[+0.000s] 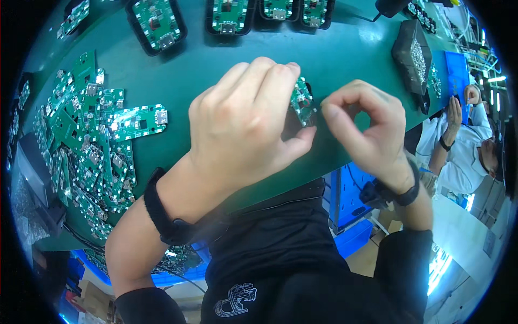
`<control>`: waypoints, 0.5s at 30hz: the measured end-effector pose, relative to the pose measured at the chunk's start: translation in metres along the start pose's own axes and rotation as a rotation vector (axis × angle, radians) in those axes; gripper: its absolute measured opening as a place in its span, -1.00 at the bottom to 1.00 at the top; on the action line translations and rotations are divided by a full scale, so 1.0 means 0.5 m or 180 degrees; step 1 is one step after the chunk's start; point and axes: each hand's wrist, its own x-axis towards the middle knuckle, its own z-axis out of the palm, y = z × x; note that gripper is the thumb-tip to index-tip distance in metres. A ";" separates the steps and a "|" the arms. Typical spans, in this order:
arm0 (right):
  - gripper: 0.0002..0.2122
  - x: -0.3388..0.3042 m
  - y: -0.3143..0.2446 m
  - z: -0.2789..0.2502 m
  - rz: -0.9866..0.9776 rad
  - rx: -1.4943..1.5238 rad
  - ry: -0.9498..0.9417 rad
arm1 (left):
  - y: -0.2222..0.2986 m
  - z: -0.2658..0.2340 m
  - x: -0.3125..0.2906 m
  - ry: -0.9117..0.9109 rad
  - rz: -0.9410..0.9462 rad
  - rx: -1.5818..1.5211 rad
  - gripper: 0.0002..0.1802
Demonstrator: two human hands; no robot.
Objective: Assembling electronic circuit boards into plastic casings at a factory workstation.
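My left hand (243,116) is closed around a small green circuit board (302,102), tilted up over the table; a dark edge shows behind it. Most of the board is hidden by my fingers. Just right of it, my right hand (372,127) makes a pinch, thumb and forefinger tips together, slightly apart from the board. Whatever may be between those fingertips is too small to make out. To the left of my left hand lies a loose pile of green circuit boards (89,146), one board (137,121) sticking out toward me.
Along the far edge of the green table (345,54) stand several black cases with boards (156,24). A dark tray of small metal parts (418,59) sits at the far right, near a black tool (389,7). A blue bin (353,240) is below the edge. Another person (458,146) sits at right.
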 end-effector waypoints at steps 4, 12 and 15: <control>-0.82 -0.015 0.017 0.026 -0.0813 -0.0568 0.0565 | 0.002 -0.001 0.005 -0.0082 0.0005 0.0023 -0.35; -0.72 -0.021 0.020 0.048 -0.1195 -0.0657 0.0570 | -0.004 -0.003 0.000 -0.0126 -0.0061 -0.0023 -0.29; -0.69 -0.033 0.024 0.054 -0.1243 -0.0727 0.0418 | -0.006 -0.005 0.000 -0.0143 -0.0029 -0.0059 -0.28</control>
